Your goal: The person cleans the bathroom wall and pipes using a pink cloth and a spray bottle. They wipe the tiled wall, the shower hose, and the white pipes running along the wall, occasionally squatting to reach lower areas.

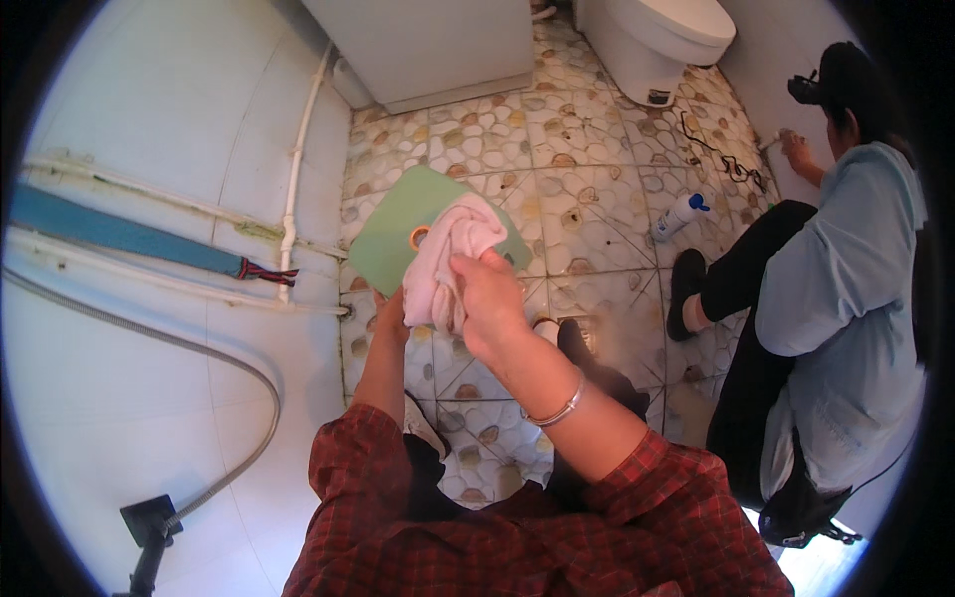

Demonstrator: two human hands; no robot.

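My right hand (492,298) is closed around a folded pink cloth (455,254), its thumb on top. Behind and under the cloth is a light green flat panel (395,216) with rounded corners; an orange ring (420,237) shows on it beside the cloth. My left hand (394,306) is at the panel's lower edge, largely hidden by the cloth, and seems to support the panel from below. Both are held above the pebble-patterned tile floor (589,201).
A co-worker (835,246) crouches at the right, one hand at the wall. A white bottle with a blue cap (679,216) and a black cord (720,157) lie on the floor. Ahead stand a toilet (656,45) and a white cabinet (440,52). Pipes (291,201) and a shower hose (261,373) run at the left.
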